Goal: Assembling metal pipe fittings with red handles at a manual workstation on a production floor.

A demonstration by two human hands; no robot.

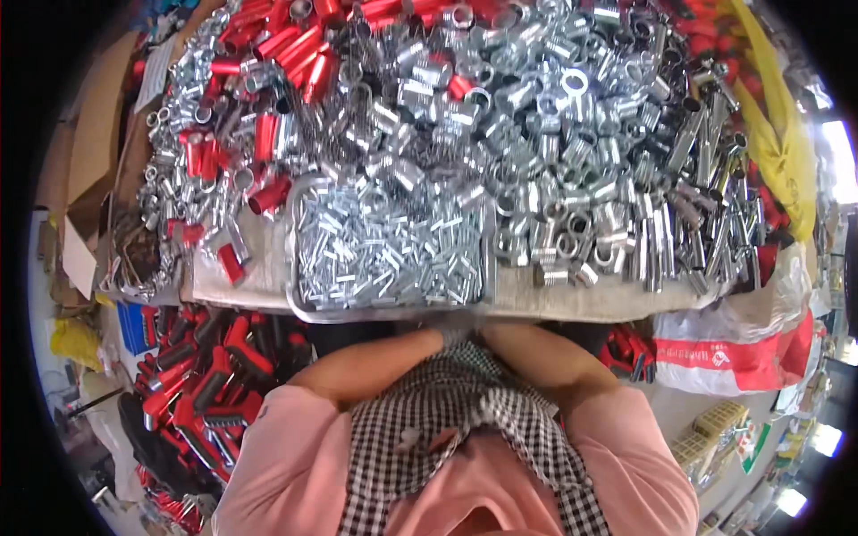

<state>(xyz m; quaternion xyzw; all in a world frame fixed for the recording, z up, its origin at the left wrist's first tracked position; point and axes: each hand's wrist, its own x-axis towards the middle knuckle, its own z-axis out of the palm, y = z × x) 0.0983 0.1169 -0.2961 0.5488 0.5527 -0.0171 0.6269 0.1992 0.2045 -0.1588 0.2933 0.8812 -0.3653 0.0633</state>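
Note:
My forearms come together at the near edge of the table. My left hand, in what looks like a grey glove, is dark and blurred just below the metal tray. Close beside it is my right hand, mostly hidden. Neither hand's fingers can be made out, nor whether they hold anything. Inside the tray lie many small silvery pins. Behind and to the right of it, short silver metal sleeves are heaped up. A checked apron covers my front below the hands.
Red tubes lie at the far left, and long chrome tubes at the right. Red-and-black tool handles fill the space left of me. A white-and-red sack hangs at the right edge, below a yellow bag. A cardboard box stands left.

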